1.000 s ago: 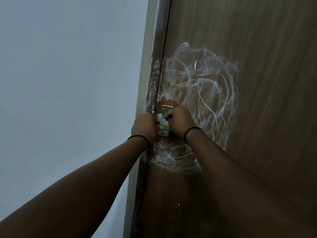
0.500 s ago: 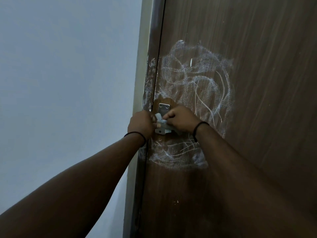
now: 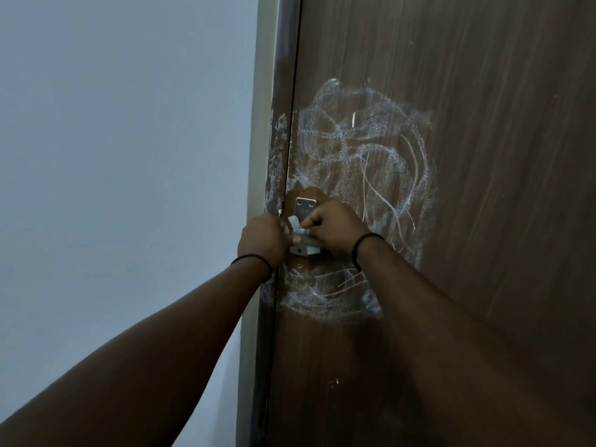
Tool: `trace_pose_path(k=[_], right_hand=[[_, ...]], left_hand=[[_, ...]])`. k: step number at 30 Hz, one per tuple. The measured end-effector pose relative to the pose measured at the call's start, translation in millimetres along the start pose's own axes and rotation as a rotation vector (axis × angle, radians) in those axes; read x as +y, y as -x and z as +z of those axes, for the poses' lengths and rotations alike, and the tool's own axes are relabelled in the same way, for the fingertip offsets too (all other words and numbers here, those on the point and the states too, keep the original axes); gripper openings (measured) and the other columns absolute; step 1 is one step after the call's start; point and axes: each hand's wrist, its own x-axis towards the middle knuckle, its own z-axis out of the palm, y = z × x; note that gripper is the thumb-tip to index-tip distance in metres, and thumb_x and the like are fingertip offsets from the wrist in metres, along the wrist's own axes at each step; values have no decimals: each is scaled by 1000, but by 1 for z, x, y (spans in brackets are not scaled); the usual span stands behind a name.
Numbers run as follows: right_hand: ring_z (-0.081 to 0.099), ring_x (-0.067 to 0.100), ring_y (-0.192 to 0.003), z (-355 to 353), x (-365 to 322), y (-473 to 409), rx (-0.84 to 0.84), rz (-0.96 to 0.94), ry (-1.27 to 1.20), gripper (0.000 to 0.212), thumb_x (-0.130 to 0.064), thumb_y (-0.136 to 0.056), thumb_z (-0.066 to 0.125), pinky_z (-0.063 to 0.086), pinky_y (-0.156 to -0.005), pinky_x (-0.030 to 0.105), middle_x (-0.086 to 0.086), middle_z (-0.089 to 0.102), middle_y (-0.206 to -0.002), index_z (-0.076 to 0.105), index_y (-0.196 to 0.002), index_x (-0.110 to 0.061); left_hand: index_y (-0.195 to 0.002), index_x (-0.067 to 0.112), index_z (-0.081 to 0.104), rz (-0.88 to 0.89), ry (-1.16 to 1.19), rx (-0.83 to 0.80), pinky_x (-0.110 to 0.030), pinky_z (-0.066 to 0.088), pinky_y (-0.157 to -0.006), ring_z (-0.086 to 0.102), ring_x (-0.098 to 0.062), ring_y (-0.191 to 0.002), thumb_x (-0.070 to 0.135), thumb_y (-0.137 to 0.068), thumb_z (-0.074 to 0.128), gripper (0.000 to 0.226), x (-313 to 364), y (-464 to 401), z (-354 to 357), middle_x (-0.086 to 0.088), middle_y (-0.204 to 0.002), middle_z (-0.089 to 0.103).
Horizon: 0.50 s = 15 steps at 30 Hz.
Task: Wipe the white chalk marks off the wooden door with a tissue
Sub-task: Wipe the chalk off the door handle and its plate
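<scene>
The dark wooden door [image 3: 483,156] fills the right of the view, with a broad patch of white chalk marks [image 3: 364,150] scribbled near its left edge. More chalk streaks [image 3: 325,291] lie lower down, below my hands. A small pale tissue [image 3: 295,225] sits between my two hands, in front of a metal latch plate [image 3: 304,204]. My left hand [image 3: 263,238] and my right hand [image 3: 333,229] both pinch the tissue with curled fingers. Most of the tissue is hidden by my fingers.
A brown door frame [image 3: 280,124] with chalk smears runs up beside the door's left edge. A plain pale wall [image 3: 129,156] fills the left half of the view.
My right hand has slid slightly to the right along the latch, and my left hand stays beside it. The tissue still sits between them. The chalk marks look the same.
</scene>
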Motion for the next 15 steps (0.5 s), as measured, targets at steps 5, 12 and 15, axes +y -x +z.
trace_pose_path(k=[5,12,15], right_hand=[[67,2,-73,-35,35,21,-83,94,-183,14,-2,-84,72,57,-73,21,-2,72,-87,76,-92,-13],[66,5,-82,-15,6,11,-10,16,29,14,-3,-85,70,55,-81,26,-5,73,-88,77,-88,-15],[68,14,-95,7,-4,7,83,-44,115,20,-2,-88,65,53,-88,29,2,75,-103,78,-96,-13]], left_hand=[[-72,18,68,4,45,-24,-25,42,-62,60,-14,-69,28,-79,79,16,0,-1,-1,4,-70,62],[-67,21,66,11,37,-7,-23,34,-51,56,-14,-62,30,-79,79,20,-2,0,2,2,-67,61],[-58,24,56,-13,28,6,-22,31,-47,50,-8,-54,30,-78,79,32,-2,2,2,6,-58,53]])
